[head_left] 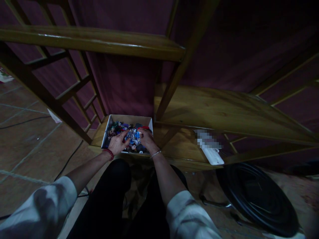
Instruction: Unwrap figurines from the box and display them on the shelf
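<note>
Left hand (118, 142) and right hand (147, 138) are lowered with bent fingers among small trinkets (134, 135) in the open box (132, 119), apparently placed on the shelf (98, 135) beneath them for two-sided reach, though whether either is closed on anything cannot be told.

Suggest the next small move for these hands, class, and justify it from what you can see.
Probably the left hand should gently spread the small trinkets apart. They lie heaped and overlapping in the open box, so single pieces are hard to make out, and its fingers are parted just over the pile, with the right hand close beside.
</note>
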Tool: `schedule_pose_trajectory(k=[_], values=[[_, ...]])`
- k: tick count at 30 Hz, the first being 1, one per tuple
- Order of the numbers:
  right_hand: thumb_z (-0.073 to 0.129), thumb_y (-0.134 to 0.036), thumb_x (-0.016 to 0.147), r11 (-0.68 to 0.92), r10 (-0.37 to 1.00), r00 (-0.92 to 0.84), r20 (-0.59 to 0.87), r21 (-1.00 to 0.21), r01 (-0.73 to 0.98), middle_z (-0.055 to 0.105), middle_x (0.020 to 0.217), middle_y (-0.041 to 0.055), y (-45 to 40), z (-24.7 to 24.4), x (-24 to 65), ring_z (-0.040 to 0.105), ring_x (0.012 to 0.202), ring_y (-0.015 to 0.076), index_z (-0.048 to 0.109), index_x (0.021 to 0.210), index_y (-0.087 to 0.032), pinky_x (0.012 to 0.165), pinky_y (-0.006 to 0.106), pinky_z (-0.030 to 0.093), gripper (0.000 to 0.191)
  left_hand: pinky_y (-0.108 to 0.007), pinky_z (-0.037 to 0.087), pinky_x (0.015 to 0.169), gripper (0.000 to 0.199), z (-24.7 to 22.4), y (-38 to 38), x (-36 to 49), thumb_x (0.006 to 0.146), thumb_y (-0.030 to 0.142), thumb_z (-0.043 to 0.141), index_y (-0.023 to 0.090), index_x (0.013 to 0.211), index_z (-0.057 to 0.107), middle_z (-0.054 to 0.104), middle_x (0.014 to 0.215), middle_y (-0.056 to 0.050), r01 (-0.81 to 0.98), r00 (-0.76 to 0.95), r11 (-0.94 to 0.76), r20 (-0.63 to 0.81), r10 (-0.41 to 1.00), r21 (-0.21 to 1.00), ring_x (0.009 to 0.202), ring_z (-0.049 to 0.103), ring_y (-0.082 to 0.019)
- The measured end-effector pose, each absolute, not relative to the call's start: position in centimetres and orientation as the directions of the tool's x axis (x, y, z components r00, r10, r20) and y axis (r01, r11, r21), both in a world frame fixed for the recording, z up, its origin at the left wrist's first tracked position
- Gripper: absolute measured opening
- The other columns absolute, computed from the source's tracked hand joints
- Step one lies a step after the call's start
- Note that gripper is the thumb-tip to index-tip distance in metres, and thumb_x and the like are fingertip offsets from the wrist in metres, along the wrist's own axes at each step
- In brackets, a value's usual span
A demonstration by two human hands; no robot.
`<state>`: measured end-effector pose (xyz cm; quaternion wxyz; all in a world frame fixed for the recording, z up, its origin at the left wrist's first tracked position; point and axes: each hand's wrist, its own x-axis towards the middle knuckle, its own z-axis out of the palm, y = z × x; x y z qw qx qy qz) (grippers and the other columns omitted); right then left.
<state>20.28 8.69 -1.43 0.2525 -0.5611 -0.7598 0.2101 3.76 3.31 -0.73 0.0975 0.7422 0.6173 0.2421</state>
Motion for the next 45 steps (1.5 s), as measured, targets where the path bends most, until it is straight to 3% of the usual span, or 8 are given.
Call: schedule_pose_trajectory(k=[6, 15, 23, 29, 37, 41, 45], values=[[0.046, -0.01, 0.072, 0.317, 0.948, -0.262, 0.179, -0.53, 0.786, 0.056, 0.112, 0.0046, 9.4, -2.0, 19.9, 0.045, 0.107, 0.015, 0.058, 0.107, -0.017, 0.095, 0.024, 0.03, 0.037, -0.03, 0.042, 0.087, 0.043, -1.4, 3.3, 3.6, 0.081, 0.035, 0.04, 0.02, 0.121, 0.04, 0.057, 0.113, -0.005, 0.825, 0.134, -0.252, 0.257, 0.957, 0.506, 0.096, 0.056, -0.016], [0.043, -0.019, 0.078, 0.162, 0.984, -0.105, 0.144, -0.477, 0.864, 0.06, 0.1, 0.0048, 10.5, -2.4, 19.8, 0.05, 0.095, 0.017, 0.057, 0.107, -0.02, 0.086, 0.025, 0.034, 0.032, -0.031, 0.041, 0.089, 0.044, -1.0, 3.5, 3.8, 0.083, 0.031, 0.036, 0.013, 0.123, 0.037, 0.055, 0.113, -0.01, 0.779, 0.093, -0.211, 0.224, 0.97, 0.591, 0.103, 0.052, -0.017], [0.05, -0.015, 0.071, 0.298, 0.954, -0.251, 0.164, -0.443, 0.846, 0.059, 0.095, 0.0018, 9.5, -1.2, 19.8, 0.044, 0.094, 0.0163, 0.058, 0.093, -0.022, 0.088, 0.028, 0.028, 0.024, -0.034, 0.039, 0.092, 0.041, -0.9, 3.5, 4.1, 0.082, 0.027, 0.038, 0.013, 0.121, 0.04, 0.055, 0.113, -0.011, 0.75, 0.094, -0.23, 0.245, 0.965, 0.62, 0.105, 0.05, -0.018], [0.059, -0.023, 0.067, 0.31, 0.951, -0.28, 0.133, -0.393, 0.866, 0.05, 0.115, 0.0021, 8.9, -0.5, 18.6, 0.033, 0.106, 0.023, 0.053, 0.108, -0.027, 0.085, 0.034, 0.027, 0.041, -0.035, 0.037, 0.095, 0.041, -1.2, 3.4, 4.4, 0.081, 0.023, 0.038, 0.015, 0.121, 0.04, 0.053, 0.115, -0.009, 0.764, 0.078, -0.223, 0.256, 0.964, 0.606, 0.109, 0.048, -0.017], [0.054, -0.034, 0.071, 0.22, 0.975, -0.201, 0.09, -0.368, 0.904, 0.054, 0.105, 0.0066, 9.2, -0.4, 17.7, 0.039, 0.099, 0.0235, 0.06, 0.101, -0.028, 0.08, 0.033, 0.03, 0.031, -0.033, 0.038, 0.095, 0.04, -1.7, 3.0, 5.2, 0.081, 0.024, 0.041, 0.016, 0.12, 0.041, 0.053, 0.115, -0.009, 0.757, -0.01, -0.188, 0.299, 0.954, 0.626, 0.11, 0.047, -0.017], [0.054, -0.038, 0.071, 0.158, 0.987, -0.155, 0.034, -0.33, 0.931, 0.056, 0.104, 0.0077, 8.9, -0.2, 17.7, 0.04, 0.1, 0.0247, 0.056, 0.107, -0.029, 0.082, 0.036, 0.028, 0.037, -0.034, 0.04, 0.093, 0.041, -1.6, 2.7, 5.7, 0.081, 0.023, 0.041, 0.018, 0.121, 0.04, 0.052, 0.116, -0.008, 0.755, -0.04, -0.165, 0.296, 0.954, 0.634, 0.108, 0.049, -0.017], [0.054, -0.036, 0.071, 0.165, 0.985, -0.171, 0.011, -0.325, 0.931, 0.059, 0.103, 0.0096, 8.9, 0.2, 17.9, 0.04, 0.103, 0.0254, 0.048, 0.119, -0.023, 0.084, 0.035, 0.028, 0.05, -0.033, 0.04, 0.093, 0.041, -1.6, 2.7, 6.0, 0.08, 0.023, 0.041, 0.015, 0.12, 0.041, 0.053, 0.114, -0.01, 0.748, -0.037, -0.179, 0.31, 0.95, 0.639, 0.107, 0.049, -0.018]])
